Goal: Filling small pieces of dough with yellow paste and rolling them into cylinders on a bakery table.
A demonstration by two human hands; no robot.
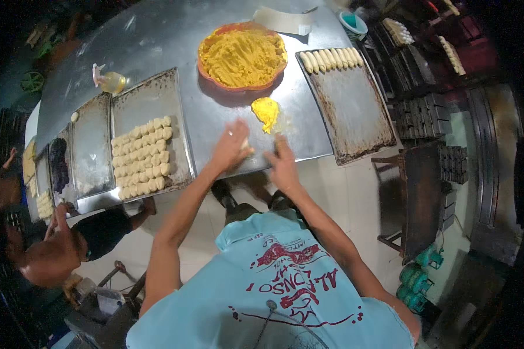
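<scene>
My left hand, blurred by motion, is curled at the table's near edge around a small pale piece of dough. To its right, my right hand is closed on a short, narrow tool whose kind is too smeared to tell. Just beyond both hands a lump of bright yellow filling lies on the metal table. Farther off stands a scalloped orange bowl heaped with duller yellow filling.
Left of my hands, a baking tray holds rows of dough pieces. A tray at right has rolled dough along its far end. A spray bottle stands far left. Another person works at the left.
</scene>
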